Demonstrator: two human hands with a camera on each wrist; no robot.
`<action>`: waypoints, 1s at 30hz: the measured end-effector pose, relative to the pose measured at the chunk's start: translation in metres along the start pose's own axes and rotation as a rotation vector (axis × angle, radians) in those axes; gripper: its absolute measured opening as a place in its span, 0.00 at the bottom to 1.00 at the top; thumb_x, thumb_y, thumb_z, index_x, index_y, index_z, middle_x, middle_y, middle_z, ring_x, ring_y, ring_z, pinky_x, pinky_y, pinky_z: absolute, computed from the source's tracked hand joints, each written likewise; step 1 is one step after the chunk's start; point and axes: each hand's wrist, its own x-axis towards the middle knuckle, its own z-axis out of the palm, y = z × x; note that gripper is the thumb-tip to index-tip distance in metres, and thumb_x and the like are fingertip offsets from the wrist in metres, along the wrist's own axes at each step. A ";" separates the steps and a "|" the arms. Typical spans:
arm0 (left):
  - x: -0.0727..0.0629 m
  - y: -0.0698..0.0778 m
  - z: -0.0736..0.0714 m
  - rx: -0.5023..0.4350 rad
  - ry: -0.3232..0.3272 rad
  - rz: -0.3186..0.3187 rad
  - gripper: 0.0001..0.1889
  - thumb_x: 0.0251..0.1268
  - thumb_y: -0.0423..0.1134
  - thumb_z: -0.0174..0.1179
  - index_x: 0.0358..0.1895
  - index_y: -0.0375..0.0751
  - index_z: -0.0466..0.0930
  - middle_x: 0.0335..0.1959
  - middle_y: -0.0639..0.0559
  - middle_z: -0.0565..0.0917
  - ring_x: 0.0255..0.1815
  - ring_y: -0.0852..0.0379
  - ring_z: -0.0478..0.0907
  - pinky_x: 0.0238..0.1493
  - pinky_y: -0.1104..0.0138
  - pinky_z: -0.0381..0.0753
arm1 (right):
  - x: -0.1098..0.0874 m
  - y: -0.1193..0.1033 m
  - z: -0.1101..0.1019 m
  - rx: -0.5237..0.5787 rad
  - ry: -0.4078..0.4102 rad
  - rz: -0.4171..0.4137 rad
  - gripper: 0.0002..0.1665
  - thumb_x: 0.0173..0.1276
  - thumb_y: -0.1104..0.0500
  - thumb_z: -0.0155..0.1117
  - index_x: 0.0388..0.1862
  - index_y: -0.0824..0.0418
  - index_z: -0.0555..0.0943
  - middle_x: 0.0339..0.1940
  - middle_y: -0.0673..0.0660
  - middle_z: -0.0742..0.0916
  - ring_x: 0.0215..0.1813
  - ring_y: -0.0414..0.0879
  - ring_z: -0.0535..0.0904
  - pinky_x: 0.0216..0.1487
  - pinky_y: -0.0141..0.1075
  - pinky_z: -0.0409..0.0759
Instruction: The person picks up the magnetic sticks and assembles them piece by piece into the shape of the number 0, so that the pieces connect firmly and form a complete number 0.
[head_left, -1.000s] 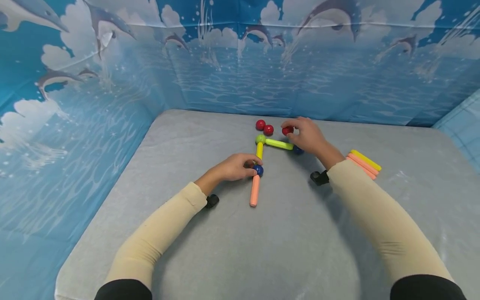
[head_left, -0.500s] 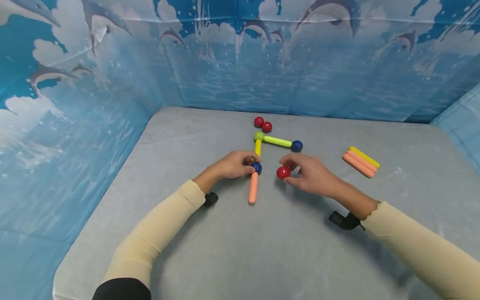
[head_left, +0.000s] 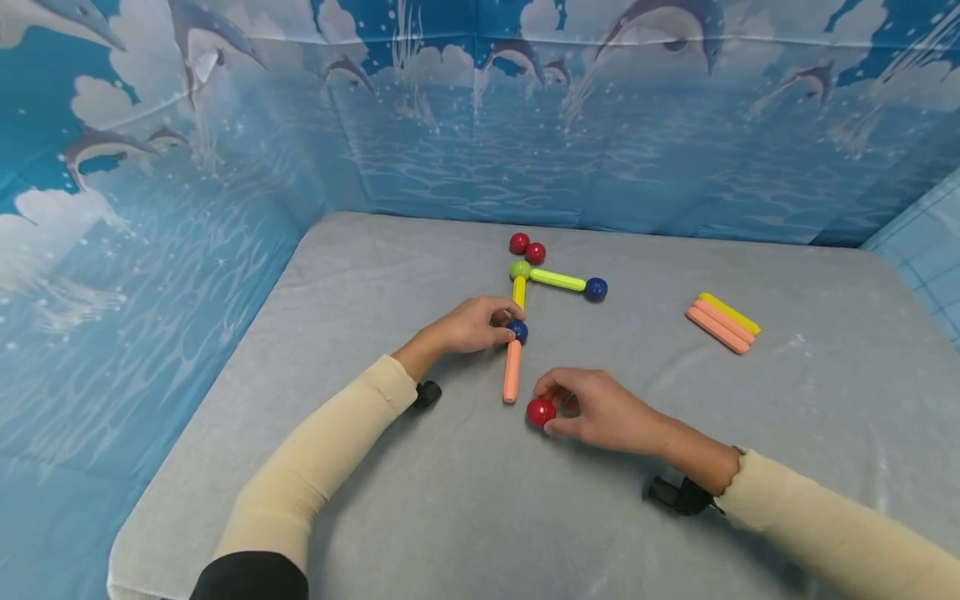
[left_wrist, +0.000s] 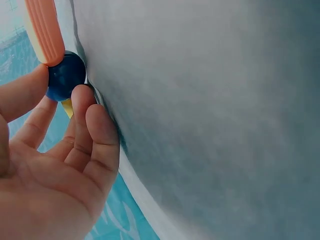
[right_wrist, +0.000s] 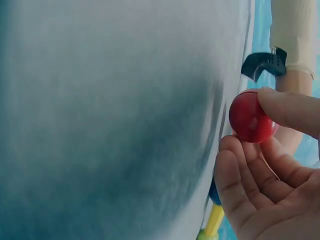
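My left hand [head_left: 476, 323] pinches a blue ball [left_wrist: 66, 76] between thumb and fingers. From that ball an orange rod [head_left: 512, 372] points toward me, and a yellow rod [head_left: 519, 292] runs away to a green ball [head_left: 520, 270]. A yellow-green rod [head_left: 557, 280] joins the green ball to a second blue ball [head_left: 596, 289] on the right. My right hand [head_left: 603, 410] holds a red ball [right_wrist: 251, 116] by thumb and fingertips, just right of the orange rod's near end.
Two red balls [head_left: 527, 247] lie behind the green ball. To the right, a yellow rod [head_left: 729, 313] and orange rods [head_left: 717, 328] lie side by side on the grey tabletop [head_left: 420, 500]. A blue dolphin-print curtain [head_left: 480, 150] stands along the back and left.
My right hand has picked up the red ball from the back of the table and brought it toward me, near the orange rod's end. My left hand stays at the blue ball.
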 end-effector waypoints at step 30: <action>0.008 0.007 0.002 -0.024 -0.010 0.001 0.17 0.71 0.38 0.59 0.61 0.47 0.77 0.50 0.45 0.83 0.39 0.55 0.79 0.36 0.70 0.76 | 0.010 -0.014 0.017 -0.085 0.085 -0.042 0.18 0.55 0.61 0.78 0.42 0.57 0.81 0.42 0.49 0.82 0.40 0.39 0.81 0.41 0.30 0.83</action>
